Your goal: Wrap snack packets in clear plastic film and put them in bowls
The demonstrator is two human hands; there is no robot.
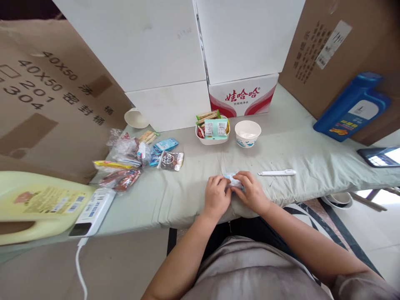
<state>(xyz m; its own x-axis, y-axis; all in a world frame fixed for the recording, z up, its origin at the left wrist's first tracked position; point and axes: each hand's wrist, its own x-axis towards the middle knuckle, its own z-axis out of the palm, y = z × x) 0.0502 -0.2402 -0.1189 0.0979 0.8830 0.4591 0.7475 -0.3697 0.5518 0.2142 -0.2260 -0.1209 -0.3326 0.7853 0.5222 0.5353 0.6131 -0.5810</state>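
Between my two hands, near the front of the cloth-covered table (187,204), is a small light-blue and clear plastic packet (233,179). My left hand (218,193) has its fingers curled on the packet's left side. From the right, my right hand (251,192) grips it with thumb and fingers; what is inside cannot be made out. Just right of my right hand lies a white utility knife (276,172). Farther back are a paper bowl (248,133) with a blue print and a white tub (212,141) filled with snack packets.
Loose snack packets (125,154) are piled at the left, beside a tipped cup (136,118). A power bank (93,212) with a cable and a yellow jug (40,204) lie front left. White boxes (165,46) stand behind. A blue bottle (353,106) and a phone (381,157) are at right.
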